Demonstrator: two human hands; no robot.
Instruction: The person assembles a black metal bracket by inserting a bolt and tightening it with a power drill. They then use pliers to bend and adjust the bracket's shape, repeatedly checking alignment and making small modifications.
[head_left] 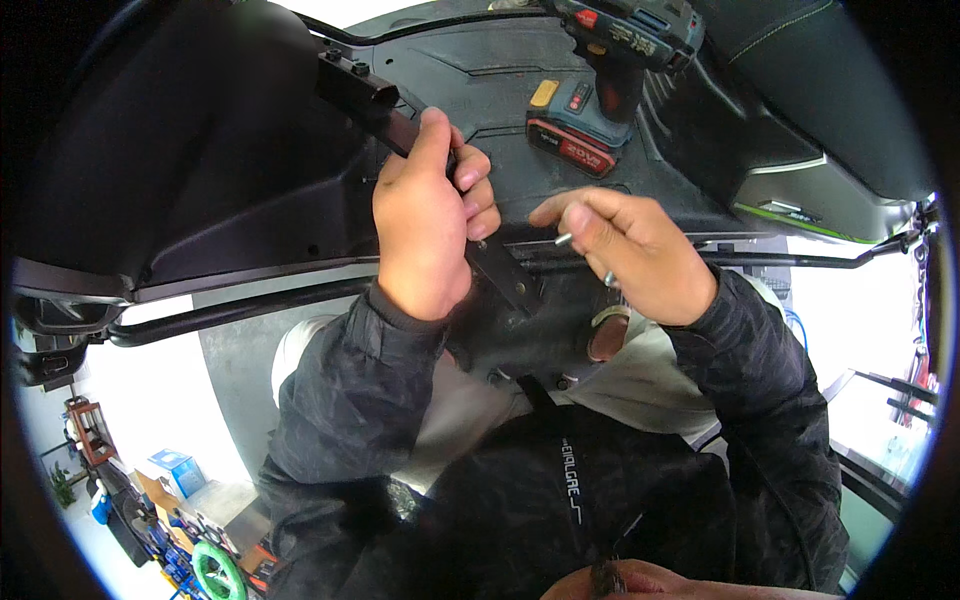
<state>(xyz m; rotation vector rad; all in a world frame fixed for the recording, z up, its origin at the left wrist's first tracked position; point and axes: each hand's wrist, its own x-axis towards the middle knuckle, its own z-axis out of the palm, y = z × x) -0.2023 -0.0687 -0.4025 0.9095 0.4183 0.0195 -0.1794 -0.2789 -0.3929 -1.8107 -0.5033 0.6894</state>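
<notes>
My left hand (425,215) is closed around a long black metal bracket (500,275). The bracket slants from the upper left down toward my lap; its far end is a short channel with bolt heads on top, and small holes show near its lower end. Fingers and palm hide its middle. Just right of it, my right hand (645,250) is pinched closed with a small silver bolt (563,239) sticking out past the thumb. A second small shiny metal piece (610,280) shows under the curled fingers. The right hand is apart from the bracket.
A cordless drill (615,95) with a red-and-black battery stands on the vehicle's black floor panel (450,70), beyond my right hand. A black seat (800,90) rises at the right. A black tube rail (240,315) crosses before my knees. Boxes and a green coil (215,570) lie lower left.
</notes>
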